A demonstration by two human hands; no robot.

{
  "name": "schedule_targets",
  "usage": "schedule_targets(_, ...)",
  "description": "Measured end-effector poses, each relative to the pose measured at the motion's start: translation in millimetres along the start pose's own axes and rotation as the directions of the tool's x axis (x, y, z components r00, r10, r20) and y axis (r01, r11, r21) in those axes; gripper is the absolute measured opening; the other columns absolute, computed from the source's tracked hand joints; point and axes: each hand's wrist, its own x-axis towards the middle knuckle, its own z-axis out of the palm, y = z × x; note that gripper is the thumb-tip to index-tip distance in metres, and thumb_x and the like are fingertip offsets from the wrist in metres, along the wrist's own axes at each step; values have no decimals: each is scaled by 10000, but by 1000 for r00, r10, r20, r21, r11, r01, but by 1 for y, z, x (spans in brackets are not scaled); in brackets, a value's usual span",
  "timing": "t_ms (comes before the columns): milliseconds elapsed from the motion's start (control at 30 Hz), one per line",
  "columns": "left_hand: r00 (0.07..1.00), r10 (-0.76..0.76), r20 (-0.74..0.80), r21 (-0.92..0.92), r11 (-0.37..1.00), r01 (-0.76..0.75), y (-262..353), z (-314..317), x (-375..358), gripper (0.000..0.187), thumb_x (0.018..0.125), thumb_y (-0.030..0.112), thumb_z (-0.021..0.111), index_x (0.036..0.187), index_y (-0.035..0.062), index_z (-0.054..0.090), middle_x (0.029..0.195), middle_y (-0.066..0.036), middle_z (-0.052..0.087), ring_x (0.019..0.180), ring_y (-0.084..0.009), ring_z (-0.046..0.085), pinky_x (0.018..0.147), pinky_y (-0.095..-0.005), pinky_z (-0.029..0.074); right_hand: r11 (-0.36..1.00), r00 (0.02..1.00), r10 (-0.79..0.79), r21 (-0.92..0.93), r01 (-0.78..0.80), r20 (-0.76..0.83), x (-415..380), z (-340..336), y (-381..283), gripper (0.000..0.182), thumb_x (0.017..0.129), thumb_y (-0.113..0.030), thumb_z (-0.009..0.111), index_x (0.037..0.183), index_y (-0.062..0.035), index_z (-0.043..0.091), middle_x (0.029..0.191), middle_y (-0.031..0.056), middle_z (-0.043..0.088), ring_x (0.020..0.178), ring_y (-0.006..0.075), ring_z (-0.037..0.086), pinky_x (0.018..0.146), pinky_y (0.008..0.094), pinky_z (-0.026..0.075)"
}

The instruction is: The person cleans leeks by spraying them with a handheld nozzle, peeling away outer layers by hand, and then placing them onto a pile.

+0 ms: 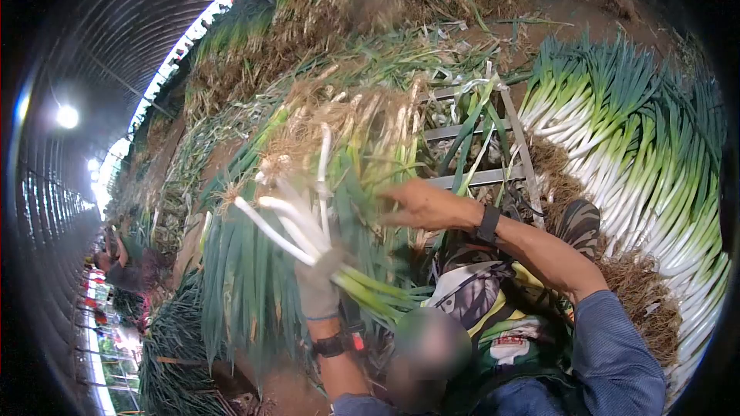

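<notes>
The fingers (pixel 330 263) of the left hand (pixel 317 296), which appears to be gloved, are closed around a small bunch of leeks (pixel 297 227) in the head view. The white stems are fanned out above the grip, and the green tops are led down toward the person's lap. The right hand (pixel 420 204) is held near the leaves of the leek pile (pixel 370 123); its fingers are blurred by motion, so whether they are spread or pinching cannot be told.

Because the smooth stems are gripped low and splayed at different angles, one could be twisted free or dropped if the grip were loosened. Hairy roots (pixel 230 196) are seen at the end of one stem, close to the pile; they could be caught in its tangle, and a neighbouring leek dragged along. If the leaves were pulled sharply by the right hand, they could be torn or a stem snapped. The metal frame (pixel 526 156) stands near the right forearm, so the dark wristband (pixel 489 223) could be knocked or snagged on it by a wide swing. Soil could be shaken from rooty leeks onto the white stems of the leeks laid in rows (pixel 617 139) at the right, and these could be dirtied.
</notes>
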Motion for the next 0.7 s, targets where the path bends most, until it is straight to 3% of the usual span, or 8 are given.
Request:
schedule_targets(133,1000,16,3,52,999,-16,2,10,-3,394,809,140,760,1123,-73,654,897,-107,666,701,-210,661,658,-344,583,992,971,-55,100,81,-232,15,-3,-8,684,922,-417,749,1340,73,518,839,255,647,816,437,666,716,493,516)
schedule_targets(233,999,2,40,166,986,-8,-3,25,-8,364,818,132,757,1116,-58,670,913,-84,674,745,-184,653,696,-319,555,993,941,-115,-20,114,-317,26,4,-17,600,929,-414,745,1230,53,517,807,247,620,779,436,646,675,511,486)
schedule_targets(367,996,-14,83,250,968,-7,-17,44,-17,331,821,144,763,1098,-24,695,925,-42,679,808,-140,629,730,-287,500,933,945,37,-328,-150,-326,36,-25,-32,374,880,-258,714,1143,-11,617,985,218,661,978,392,654,814,519,505)
schedule_targets(433,994,6,112,276,961,-37,-24,40,-21,315,826,144,757,1088,-19,695,919,-40,674,790,-141,627,722,-290,500,892,700,-321,-451,-3,-638,50,-58,20,247,847,-174,670,1059,-47,665,928,170,673,948,363,674,791,501,528)
schedule_targets(467,996,-6,84,293,956,-19,-23,35,-22,321,832,142,753,1098,-25,687,912,-44,669,777,-144,627,714,-291,507,851,707,-320,-519,-77,-630,57,-97,50,167,861,-177,649,970,-66,713,937,124,700,916,328,683,779,452,552)
schedule_targets(567,999,2,-34,246,969,7,-14,7,-25,357,846,130,741,1146,-48,660,891,-59,653,735,-155,630,686,-301,531,950,617,14,-182,-252,-787,13,-171,16,266,935,-293,659,1005,-42,711,957,179,718,838,337,703,740,458,573)
schedule_targets(600,996,34,-78,167,986,-20,-10,3,-21,381,849,121,737,1173,-59,649,887,-67,649,721,-161,632,673,-308,541,931,695,247,-34,-364,-675,2,-180,10,285,944,-306,669,1073,-54,703,996,175,720,885,349,708,767,472,577)
schedule_targets(700,986,129,-102,75,990,-122,16,-13,-9,502,849,79,726,1297,-95,581,905,-101,644,679,-187,641,626,-338,574,794,923,25,-553,-251,-383,-13,-138,54,468,935,-351,708,1280,-48,618,1087,191,711,982,367,706,836,485,578)
